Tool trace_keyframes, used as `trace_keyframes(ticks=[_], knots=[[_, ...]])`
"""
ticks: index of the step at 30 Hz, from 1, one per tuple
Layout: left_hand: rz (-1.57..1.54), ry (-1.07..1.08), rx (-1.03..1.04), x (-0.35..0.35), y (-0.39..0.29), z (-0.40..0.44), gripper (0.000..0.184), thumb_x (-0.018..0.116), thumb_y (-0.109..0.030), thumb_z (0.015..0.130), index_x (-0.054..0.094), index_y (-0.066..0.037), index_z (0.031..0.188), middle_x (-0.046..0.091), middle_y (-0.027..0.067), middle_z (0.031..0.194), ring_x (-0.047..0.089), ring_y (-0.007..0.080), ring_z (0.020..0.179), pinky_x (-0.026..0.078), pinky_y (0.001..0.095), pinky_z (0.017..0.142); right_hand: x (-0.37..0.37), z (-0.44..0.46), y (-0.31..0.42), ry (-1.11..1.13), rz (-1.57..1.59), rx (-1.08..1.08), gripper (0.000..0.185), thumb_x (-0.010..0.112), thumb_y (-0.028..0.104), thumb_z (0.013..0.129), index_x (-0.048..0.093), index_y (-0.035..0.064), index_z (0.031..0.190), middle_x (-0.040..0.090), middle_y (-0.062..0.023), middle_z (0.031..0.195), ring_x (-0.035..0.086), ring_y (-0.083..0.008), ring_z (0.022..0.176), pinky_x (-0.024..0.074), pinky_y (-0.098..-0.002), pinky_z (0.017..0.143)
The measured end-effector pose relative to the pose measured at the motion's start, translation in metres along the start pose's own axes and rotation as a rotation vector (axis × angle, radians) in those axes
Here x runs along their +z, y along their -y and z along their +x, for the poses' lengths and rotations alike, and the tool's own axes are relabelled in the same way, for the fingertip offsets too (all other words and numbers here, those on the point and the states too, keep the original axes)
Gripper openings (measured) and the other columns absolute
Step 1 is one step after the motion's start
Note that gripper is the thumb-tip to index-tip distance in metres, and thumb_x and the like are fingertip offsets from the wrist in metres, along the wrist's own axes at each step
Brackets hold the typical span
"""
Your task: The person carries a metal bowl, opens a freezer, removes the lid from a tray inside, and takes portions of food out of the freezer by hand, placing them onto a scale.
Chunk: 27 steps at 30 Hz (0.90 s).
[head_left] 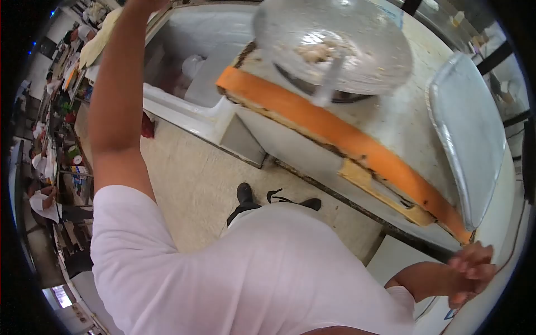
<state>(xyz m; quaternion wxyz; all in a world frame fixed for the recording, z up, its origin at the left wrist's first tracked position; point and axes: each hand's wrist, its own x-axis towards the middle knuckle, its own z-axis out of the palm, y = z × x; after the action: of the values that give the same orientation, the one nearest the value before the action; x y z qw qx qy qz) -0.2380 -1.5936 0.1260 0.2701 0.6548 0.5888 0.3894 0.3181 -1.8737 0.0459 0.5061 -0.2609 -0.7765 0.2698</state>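
Observation:
My left arm reaches up past the frame's top edge, where only the base of my left hand (146, 4) shows; its fingers are hidden. At the lower right, my right hand (472, 273) has its fingers curled, near the counter's corner; whatever it may hold cannot be made out. A wide metal bowl (379, 56) with pale food residue rests on the orange-edged counter (402, 125). A blurred, pale utensil (330, 81) leans over the bowl's near rim. A silvery flat panel (469, 139) stands at the counter's right side.
An open white chest (184, 106) with bagged contents (192, 66) lies left of the counter. Below is a beige floor (190, 178), with my dark shoes (244, 193) on it. Several people in white work along cluttered tables at the far left. Dark metal bars (496, 57) cross the upper right.

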Motion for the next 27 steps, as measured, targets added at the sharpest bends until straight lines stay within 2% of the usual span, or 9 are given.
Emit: trace_keyframes(ticks=[1,2,4,7,9,10,13,15,27], knots=[[0.097,-0.102,-0.085,-0.006,0.029,-0.01,0.037,0.069,-0.034,0.08,0.059,0.0,0.092,0.062,0.0091,0.073,0.063,0.0195,0.063,0.052,0.0272,0.056,0.024,0.01,-0.006,0.171,0.085,-0.028,0.044,0.07,0.042,0.076,0.056,0.0022,0.089,0.059,-0.0165,0.088,0.056,-0.0191,0.071,0.0414,-0.0248,0.058],[0.137,0.053,0.047,-0.027,0.104,-0.006,0.058,0.058,-0.056,0.081,0.059,-0.004,0.107,0.059,0.0095,0.093,0.056,0.0149,0.073,0.049,0.0275,0.065,0.059,0.021,-0.011,0.237,0.093,-0.014,0.046,0.066,0.041,0.079,0.057,-0.0004,0.096,0.061,-0.0158,0.087,0.058,-0.0204,0.068,0.0435,-0.0291,0.061],[0.075,0.169,-0.187,-0.035,0.171,-0.021,0.034,0.061,-0.042,0.084,0.059,-0.008,0.09,0.058,0.0017,0.081,0.052,0.0096,0.067,0.046,0.0238,0.061,0.139,0.044,-0.022,0.281,0.132,0.08,0.045,0.065,0.037,0.079,0.06,-0.003,0.098,0.063,-0.0137,0.081,0.058,-0.0226,0.06,0.0453,-0.0328,0.06],[0.025,0.174,-0.38,-0.039,0.26,-0.052,0.031,0.063,-0.036,0.083,0.06,-0.005,0.088,0.057,0.0018,0.075,0.053,0.01,0.063,0.047,0.0242,0.058,0.256,0.063,-0.04,0.128,0.094,0.401,0.039,0.073,0.027,0.069,0.059,-0.0033,0.088,0.06,-0.0091,0.076,0.056,-0.0204,0.061,0.0439,-0.0279,0.058],[-0.021,0.169,-0.438,-0.04,0.307,-0.07,0.03,0.065,-0.034,0.083,0.06,-0.004,0.088,0.057,0.002,0.074,0.053,0.0105,0.062,0.048,0.0248,0.057,0.309,0.088,-0.061,0.234,0.33,0.757,0.028,0.069,0.019,0.076,0.056,-0.003,0.088,0.055,-0.0052,0.077,0.054,-0.0143,0.068,0.043,-0.0248,0.06],[-0.025,0.193,-0.499,-0.042,0.323,-0.073,0.03,0.066,-0.032,0.082,0.059,-0.004,0.088,0.057,0.0022,0.074,0.054,0.011,0.062,0.049,0.0252,0.057,0.332,0.094,-0.073,0.246,0.322,0.762,0.028,0.069,0.019,0.076,0.056,-0.003,0.088,0.055,-0.0052,0.077,0.054,-0.0143,0.068,0.043,-0.0248,0.06],[-0.046,0.255,-0.561,-0.053,0.364,-0.072,0.027,0.068,-0.029,0.081,0.059,-0.004,0.087,0.057,0.0029,0.074,0.054,0.0119,0.062,0.049,0.0261,0.056,0.386,0.096,-0.099,0.273,0.337,0.84,0.018,0.062,0.013,0.084,0.054,-0.0019,0.091,0.051,-0.0031,0.078,0.05,-0.0095,0.073,0.042,-0.0228,0.062],[0.052,0.272,-0.593,-0.059,0.38,-0.062,0.028,0.068,-0.029,0.081,0.058,-0.003,0.084,0.057,0.0034,0.074,0.053,0.0114,0.061,0.049,0.0261,0.055,0.41,0.102,-0.109,0.332,0.249,0.727,0.012,0.057,0.011,0.088,0.053,0.0001,0.093,0.052,-0.0033,0.079,0.049,-0.0075,0.072,0.0417,-0.0222,0.062],[0.357,0.506,-0.596,-0.109,0.432,-0.02,0.032,0.07,-0.029,0.08,0.058,0.0,0.087,0.054,0.0053,0.072,0.052,0.0155,0.063,0.046,0.0308,0.055,0.511,0.155,-0.165,0.338,0.513,0.743,0.009,0.054,0.01,0.087,0.052,0.0012,0.089,0.053,-0.0012,0.077,0.048,-0.007,0.073,0.0418,-0.0228,0.065]])
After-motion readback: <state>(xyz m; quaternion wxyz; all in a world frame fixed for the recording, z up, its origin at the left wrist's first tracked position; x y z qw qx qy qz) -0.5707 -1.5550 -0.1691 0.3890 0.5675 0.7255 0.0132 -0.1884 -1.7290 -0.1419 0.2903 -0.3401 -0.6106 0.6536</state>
